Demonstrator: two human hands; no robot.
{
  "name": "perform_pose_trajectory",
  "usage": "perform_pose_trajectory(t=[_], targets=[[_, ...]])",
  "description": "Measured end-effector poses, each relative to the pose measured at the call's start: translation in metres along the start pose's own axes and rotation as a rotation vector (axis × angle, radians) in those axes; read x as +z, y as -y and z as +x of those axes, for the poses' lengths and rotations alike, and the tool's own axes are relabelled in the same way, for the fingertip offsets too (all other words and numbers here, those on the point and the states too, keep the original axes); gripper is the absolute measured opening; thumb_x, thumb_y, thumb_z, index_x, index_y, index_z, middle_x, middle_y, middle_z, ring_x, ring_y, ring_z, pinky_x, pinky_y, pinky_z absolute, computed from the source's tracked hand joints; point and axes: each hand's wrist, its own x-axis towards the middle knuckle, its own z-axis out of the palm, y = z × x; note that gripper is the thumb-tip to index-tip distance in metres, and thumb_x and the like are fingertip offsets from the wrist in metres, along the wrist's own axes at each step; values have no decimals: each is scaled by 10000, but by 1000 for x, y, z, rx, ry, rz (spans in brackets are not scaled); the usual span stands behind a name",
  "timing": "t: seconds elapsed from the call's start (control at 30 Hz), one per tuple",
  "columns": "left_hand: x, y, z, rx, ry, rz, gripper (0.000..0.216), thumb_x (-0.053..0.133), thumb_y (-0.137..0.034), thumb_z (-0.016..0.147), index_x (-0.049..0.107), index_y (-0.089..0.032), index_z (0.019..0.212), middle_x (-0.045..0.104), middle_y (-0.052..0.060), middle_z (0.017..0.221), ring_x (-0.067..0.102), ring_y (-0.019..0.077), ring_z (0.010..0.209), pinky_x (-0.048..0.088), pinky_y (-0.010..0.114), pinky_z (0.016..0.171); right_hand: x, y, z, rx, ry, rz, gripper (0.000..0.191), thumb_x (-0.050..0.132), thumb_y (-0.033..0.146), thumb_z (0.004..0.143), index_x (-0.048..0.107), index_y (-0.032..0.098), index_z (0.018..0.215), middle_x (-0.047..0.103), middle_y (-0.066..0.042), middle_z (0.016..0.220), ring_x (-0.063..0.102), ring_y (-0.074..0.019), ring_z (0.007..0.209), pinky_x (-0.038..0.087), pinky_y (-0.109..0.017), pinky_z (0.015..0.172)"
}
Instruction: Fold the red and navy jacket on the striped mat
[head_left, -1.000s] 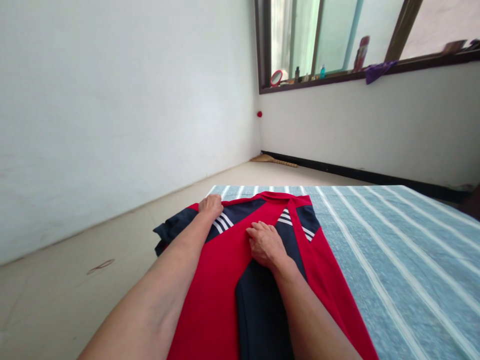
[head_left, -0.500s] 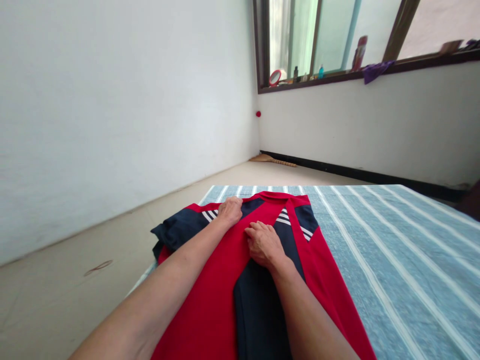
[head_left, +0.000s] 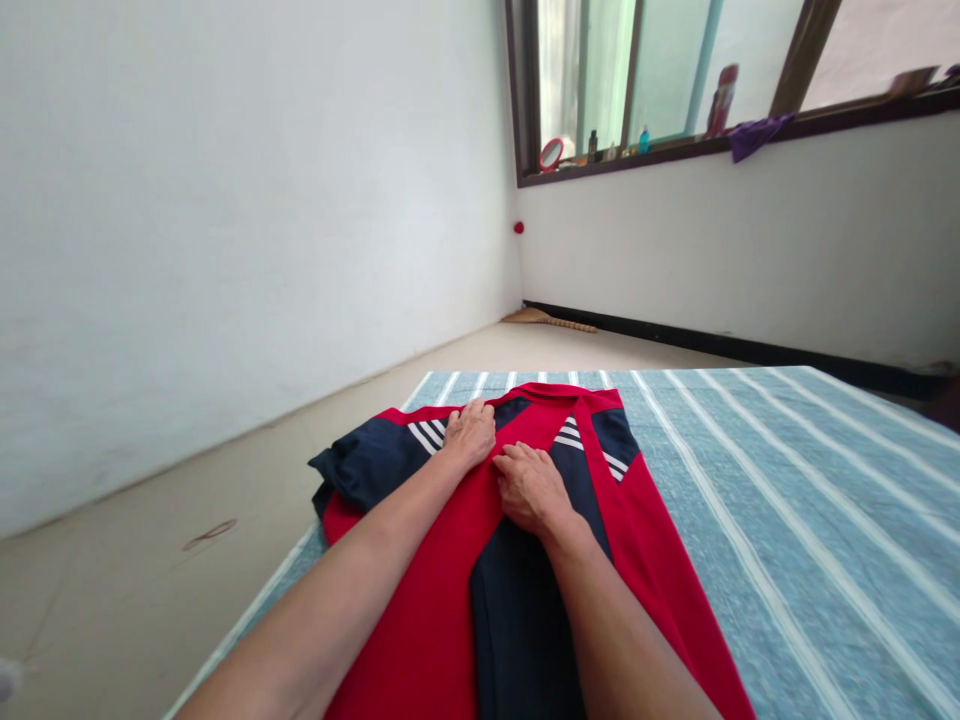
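Observation:
A red and navy shirt [head_left: 442, 600] with white stripes at the shoulders lies flat on a bed covered by a blue striped sheet [head_left: 787, 520]. My left hand [head_left: 469, 433] rests palm down on the shirt near its collar, fingers together. My right hand [head_left: 531, 487] presses flat on the folded-in navy sleeve just beside it. The two hands nearly touch. The left navy sleeve [head_left: 360, 466] hangs past the bed's left edge.
Beige floor [head_left: 150, 560] runs along the left of the bed, bounded by a white wall. A window sill [head_left: 675, 148] at the back holds a small red mirror, bottles and a purple cloth. A broom [head_left: 547, 320] lies in the far corner.
My left hand slid right across the shirt from the left shoulder stripes to the collar area, next to my right hand. The right hand stayed in place.

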Motion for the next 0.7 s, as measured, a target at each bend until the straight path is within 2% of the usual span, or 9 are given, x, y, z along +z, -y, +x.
perform_pose_trajectory(t=[0.27, 0.43, 0.53, 0.7], targets=[[7, 11, -3, 104, 22, -30, 292, 350, -246, 967, 496, -192, 1214, 502, 84, 1344, 430, 185, 1261, 341, 328, 1024, -2, 1, -1, 18, 22, -3, 273, 392, 267, 899, 599, 252, 1076, 574, -54, 1205, 446, -212, 1180, 286, -365, 981], [-9, 13, -12, 127, 19, -7, 295, 417, -215, 923, 530, -146, 1187, 495, 121, 1346, 447, 220, 1251, 348, 338, 1033, -1, 1, -1, 18, 29, -4, 286, 380, 266, 908, 608, 245, 1079, 560, -57, 1247, 437, -219, 1207, 293, -367, 982], [-27, 13, -38, 148, 48, 8, 292, 467, -204, 889, 563, -146, 1159, 504, 123, 1345, 440, 227, 1264, 326, 334, 1059, -2, 0, -2, 4, 36, -5, 288, 382, 273, 912, 612, 248, 1083, 574, -53, 1233, 449, -217, 1200, 300, -365, 982], [-51, 5, -118, 223, 121, -3, 400, 429, -263, 921, 483, -137, 1297, 420, 118, 1432, 343, 186, 1336, 237, 303, 1110, 3, -4, -3, -2, 45, -17, 313, 403, 275, 907, 595, 241, 1153, 546, -55, 1293, 435, -222, 1225, 294, -366, 1003]])
